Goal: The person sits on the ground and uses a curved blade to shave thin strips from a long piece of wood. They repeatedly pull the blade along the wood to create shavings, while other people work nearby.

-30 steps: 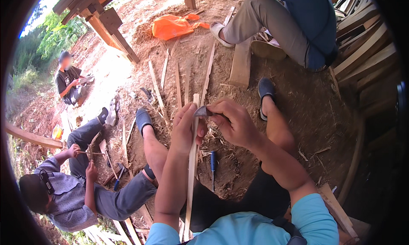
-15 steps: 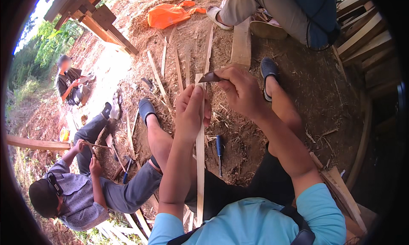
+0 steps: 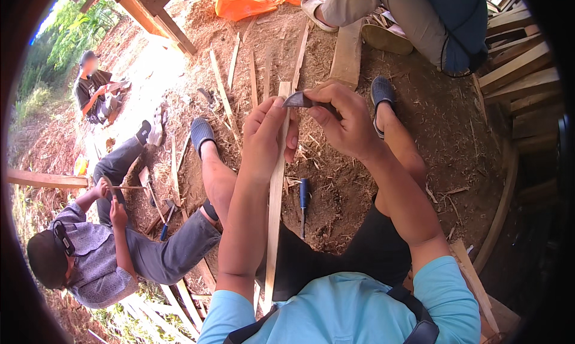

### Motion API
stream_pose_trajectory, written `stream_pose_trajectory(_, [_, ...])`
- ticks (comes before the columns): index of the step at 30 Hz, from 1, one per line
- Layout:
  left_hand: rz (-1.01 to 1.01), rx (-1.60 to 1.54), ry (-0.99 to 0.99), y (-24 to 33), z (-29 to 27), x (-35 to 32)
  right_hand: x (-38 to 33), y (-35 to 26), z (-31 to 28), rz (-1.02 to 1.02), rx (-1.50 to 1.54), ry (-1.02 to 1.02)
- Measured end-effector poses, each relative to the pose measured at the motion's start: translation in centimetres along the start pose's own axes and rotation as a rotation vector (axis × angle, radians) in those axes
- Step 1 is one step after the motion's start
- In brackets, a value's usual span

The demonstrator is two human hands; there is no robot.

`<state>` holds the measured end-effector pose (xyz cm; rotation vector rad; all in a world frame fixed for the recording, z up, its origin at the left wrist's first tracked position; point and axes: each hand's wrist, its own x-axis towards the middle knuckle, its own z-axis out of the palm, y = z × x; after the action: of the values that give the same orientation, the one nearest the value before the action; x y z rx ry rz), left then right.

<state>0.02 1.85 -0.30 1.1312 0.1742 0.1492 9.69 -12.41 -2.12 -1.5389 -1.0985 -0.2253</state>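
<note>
Upper-left glare, dark curved edges

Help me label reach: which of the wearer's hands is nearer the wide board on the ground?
Right. In view, the right hand, gripping a blade, is below the wide board; the left hand, holding a wooden strip, is farther off, lower left.

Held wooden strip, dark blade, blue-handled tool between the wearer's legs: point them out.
Held wooden strip [image 3: 276, 206], head view: its flat face.
Dark blade [image 3: 296, 99], head view: its broad side.
Blue-handled tool [image 3: 303, 193], head view: its handle.

Hands [image 3: 262, 137] holding wooden strip [image 3: 276, 212] and dark blade [image 3: 296, 100], blue-handled tool [image 3: 303, 194] on soil [image 3: 455, 146], orange plastic [image 3: 242, 4] beyond
</note>
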Motion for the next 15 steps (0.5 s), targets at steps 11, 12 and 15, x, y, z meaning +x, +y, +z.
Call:
stream_pose_trajectory(11, [-0.005, 0.040, 0.013, -0.4, 0.1, 0.2, -0.9, 1.7, 1.3, 0.019, 0.042, 0.068])
stream_pose_trajectory(12, [0.005, 0.057, 0.016, -0.5, 0.3, 0.4, -0.8, 1.8, 1.1, 0.026, 0.011, 0.088])
stream_pose_trajectory(15, [0.024, 0.140, 0.084, 0.2, 1.0, 0.5, -0.8, 2.0, 1.7, 0.042, -0.033, 0.156])
